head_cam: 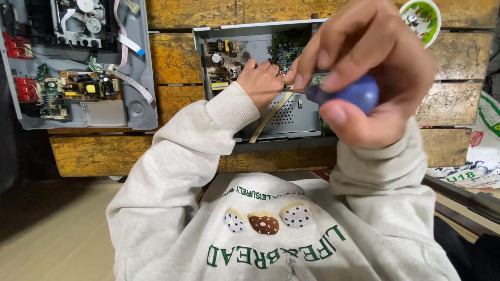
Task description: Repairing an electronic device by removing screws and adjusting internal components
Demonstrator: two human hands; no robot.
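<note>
An opened grey metal device chassis (pixel 299 117) with circuit boards inside lies on a yellow wooden bench (pixel 177 57). My right hand (pixel 364 67), close to the camera, grips the blue handle of a screwdriver (pixel 349 93) whose shaft points left into the chassis. My left hand (pixel 260 83) rests inside the chassis with its fingers curled, right at the screwdriver's tip near a green circuit board (pixel 286 49). A flat tan ribbon cable (pixel 271 117) runs diagonally out from under my left hand. What the left fingers pinch is hidden.
A second opened grey device (pixel 133 112) with a disc drive, boards and ribbon cables lies at the left of the bench. A small white and green bowl (pixel 423 16) sits at the top right. A printed white sack (pixel 482 151) lies at the right.
</note>
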